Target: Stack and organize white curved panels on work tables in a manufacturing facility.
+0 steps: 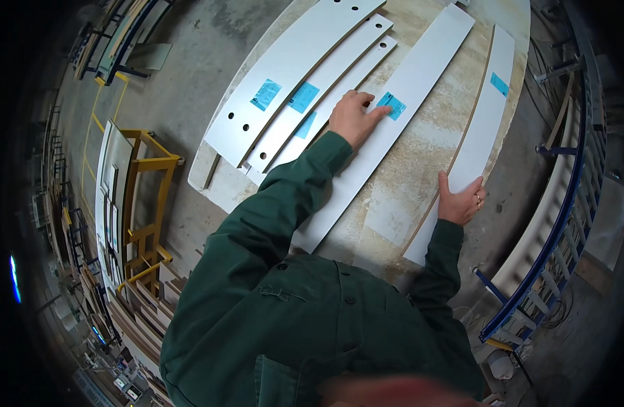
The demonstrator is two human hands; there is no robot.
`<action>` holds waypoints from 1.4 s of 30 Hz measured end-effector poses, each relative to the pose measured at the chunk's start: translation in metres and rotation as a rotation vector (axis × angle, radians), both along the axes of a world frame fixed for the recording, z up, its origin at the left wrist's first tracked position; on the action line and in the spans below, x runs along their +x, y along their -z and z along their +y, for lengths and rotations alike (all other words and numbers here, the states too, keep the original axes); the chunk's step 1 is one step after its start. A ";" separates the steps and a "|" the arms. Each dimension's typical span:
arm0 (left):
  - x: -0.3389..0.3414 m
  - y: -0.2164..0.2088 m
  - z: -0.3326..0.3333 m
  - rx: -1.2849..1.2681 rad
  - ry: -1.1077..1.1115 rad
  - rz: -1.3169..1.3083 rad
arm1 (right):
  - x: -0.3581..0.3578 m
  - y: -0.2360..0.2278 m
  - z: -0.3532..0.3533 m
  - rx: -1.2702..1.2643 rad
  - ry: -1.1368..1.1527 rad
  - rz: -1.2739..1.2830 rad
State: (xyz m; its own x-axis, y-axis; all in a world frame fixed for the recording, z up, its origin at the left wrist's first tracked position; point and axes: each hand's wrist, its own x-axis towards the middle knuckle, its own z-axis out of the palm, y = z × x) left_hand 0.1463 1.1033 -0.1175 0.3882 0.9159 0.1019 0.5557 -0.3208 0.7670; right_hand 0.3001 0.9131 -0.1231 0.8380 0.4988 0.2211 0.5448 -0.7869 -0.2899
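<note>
Several long white boards lie on a worn, stained table (pixel 400 210). My left hand (pixel 352 119) is over the left edge of the straight middle board (pixel 420 74). Its fingers are bent and apart from the thumb, whose tip reaches the blue label (pixel 392 106) on that board. With my right hand (pixel 461 200) I grip the narrow curved white board (pixel 476 129) on the right across its width, thumb at the left edge and fingers at the right. Another blue label (pixel 499 84) is on this board's upper part.
Left of my hands lie a wide curved board (pixel 285 68) and narrower boards (pixel 339 64) with dark round holes and blue labels. A yellow rack (pixel 152 163) stands at the left, holding panels. A blue metal frame (pixel 562 230) runs along the right. Cables (pixel 539 54) lie on the floor.
</note>
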 end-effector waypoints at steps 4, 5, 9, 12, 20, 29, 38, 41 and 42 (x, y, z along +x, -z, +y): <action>0.004 0.006 0.006 -0.339 -0.131 -0.138 | 0.001 0.000 0.000 0.007 -0.004 -0.034; 0.004 0.007 0.006 -0.356 -0.150 -0.141 | 0.001 0.000 0.000 -0.007 0.003 -0.006; 0.005 0.009 0.008 -0.399 -0.178 -0.155 | 0.002 0.001 0.000 -0.007 -0.010 -0.009; 0.006 0.011 0.007 -0.372 -0.177 -0.146 | 0.002 0.002 0.001 -0.011 -0.018 -0.038; 0.006 0.016 0.008 -0.375 -0.184 -0.148 | 0.002 0.001 0.001 -0.008 -0.006 0.014; 0.005 0.013 0.006 -0.372 -0.190 -0.138 | 0.001 0.002 0.000 -0.008 0.001 0.023; 0.005 0.012 0.006 -0.377 -0.191 -0.145 | 0.000 0.002 0.001 -0.012 0.008 0.023; 0.005 0.012 0.006 -0.370 -0.187 -0.144 | 0.000 0.001 0.001 -0.034 0.008 0.008; 0.005 0.012 0.006 -0.355 -0.178 -0.153 | 0.000 0.001 0.001 -0.020 0.008 0.013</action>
